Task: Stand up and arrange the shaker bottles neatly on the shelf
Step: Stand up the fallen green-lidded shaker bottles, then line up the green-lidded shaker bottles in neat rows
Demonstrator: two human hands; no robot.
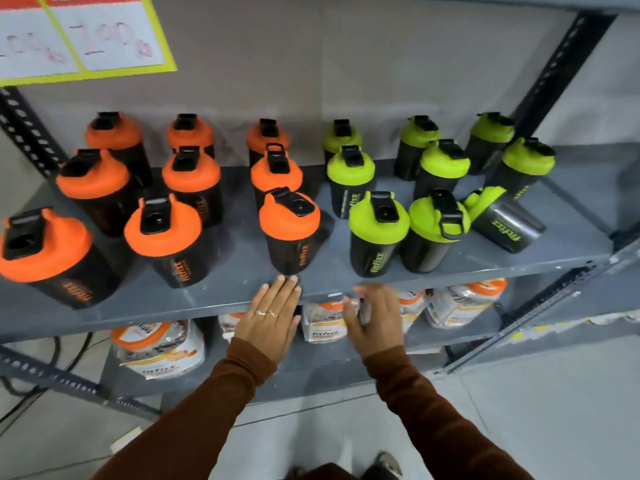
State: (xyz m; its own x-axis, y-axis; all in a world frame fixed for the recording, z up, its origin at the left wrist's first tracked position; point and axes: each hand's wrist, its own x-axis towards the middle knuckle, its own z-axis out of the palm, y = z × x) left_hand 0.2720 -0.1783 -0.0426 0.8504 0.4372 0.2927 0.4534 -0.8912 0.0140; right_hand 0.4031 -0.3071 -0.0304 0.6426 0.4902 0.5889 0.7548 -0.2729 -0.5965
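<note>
The shaker bottles stand on the grey metal shelf (pixel 214 299) in front of me, orange-lidded ones on the left half, green-lidded ones on the right, all with black bodies. The orange group runs in three rough columns from the far wall toward me; the nearest are a big one at the far left edge (pixel 48 251), one beside it (pixel 166 237), and one near the middle (pixel 291 226). The green group is less tidy. Two upright green-lidded bottles (pixel 377 226) (pixel 434 226) stand touching at the near edge, and just right of them one green-lidded bottle lies on its side (pixel 502 220), lid pointing left and up against its neighbour, printed side facing up. Other green ones stand behind, toward the wall.

My left hand (pixel 270 317) is flat and open, fingers straight and together, fingertips at the shelf's front edge just below the middle orange bottle; I cannot tell whether they touch it. It holds nothing. Two rings sit on its fingers. My right hand (pixel 374 317) is blurred, just beside the left and below the shelf's edge; its fingers look loosely spread, but I cannot tell for certain whether it grips anything.

On the lower shelf are clear jars with orange lids (pixel 159 348) and labelled packets (pixel 460 303). A yellow-bordered sign (pixel 86 32) hangs at the far left on the wall.
</note>
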